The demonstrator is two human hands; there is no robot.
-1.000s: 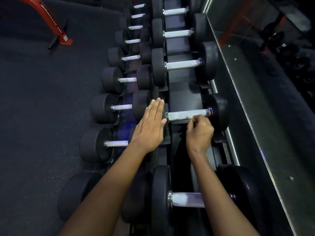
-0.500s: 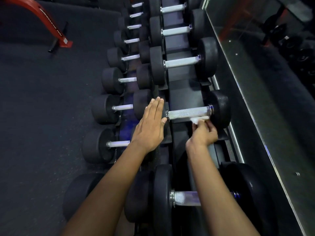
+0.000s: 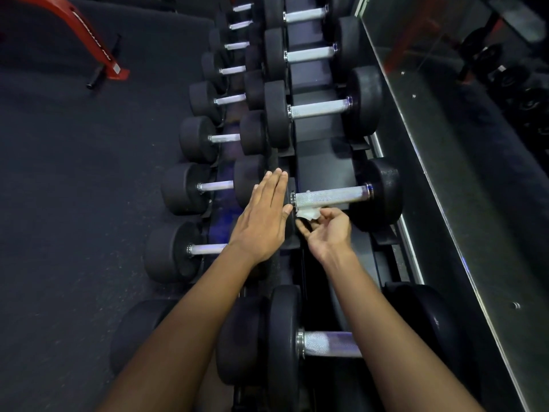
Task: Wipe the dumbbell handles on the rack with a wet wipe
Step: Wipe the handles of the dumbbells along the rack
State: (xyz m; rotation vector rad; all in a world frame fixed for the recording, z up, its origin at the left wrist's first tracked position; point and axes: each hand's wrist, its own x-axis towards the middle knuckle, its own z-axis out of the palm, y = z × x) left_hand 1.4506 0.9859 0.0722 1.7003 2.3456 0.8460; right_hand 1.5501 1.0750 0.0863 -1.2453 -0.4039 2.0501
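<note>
A black dumbbell with a knurled metal handle (image 3: 329,196) lies across the upper tier of the rack (image 3: 320,162). My left hand (image 3: 261,221) rests flat with straight fingers on that dumbbell's left head, which it mostly hides. My right hand (image 3: 326,230) is turned palm up just below the handle's left end and pinches a small crumpled white wet wipe (image 3: 309,213) against the underside of the handle.
More dumbbells fill the rack ahead (image 3: 318,110) and near me (image 3: 326,343); a lower tier of smaller ones (image 3: 214,185) runs on the left. A mirror wall (image 3: 445,144) stands to the right. A red machine foot (image 3: 110,66) sits on the dark floor.
My right hand slid the wipe leftward from the handle's right end to its left end and rolled palm up. My left hand stayed on the dumbbell head.
</note>
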